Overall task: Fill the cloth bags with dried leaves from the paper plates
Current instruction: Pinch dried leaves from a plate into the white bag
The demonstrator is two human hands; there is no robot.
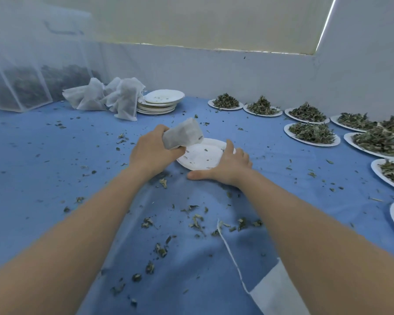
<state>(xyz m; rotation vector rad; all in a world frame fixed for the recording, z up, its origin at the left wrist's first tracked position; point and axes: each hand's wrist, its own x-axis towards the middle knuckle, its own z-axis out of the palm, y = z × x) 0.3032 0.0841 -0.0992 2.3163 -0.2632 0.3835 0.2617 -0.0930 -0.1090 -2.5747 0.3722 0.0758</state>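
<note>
My left hand grips a filled white cloth bag and holds it tilted above the left rim of a nearly bare paper plate in the middle of the blue cloth. My right hand lies over the plate's right edge, thumb stretched along the near rim and fingers curved around the far side. Only a few leaf crumbs sit on this plate. Several paper plates heaped with dried leaves line the right side.
A stack of used plates and a pile of limp cloth bags lie at the back left beside a mesh container of leaves. A flat bag with a string lies near me. Loose leaves litter the cloth.
</note>
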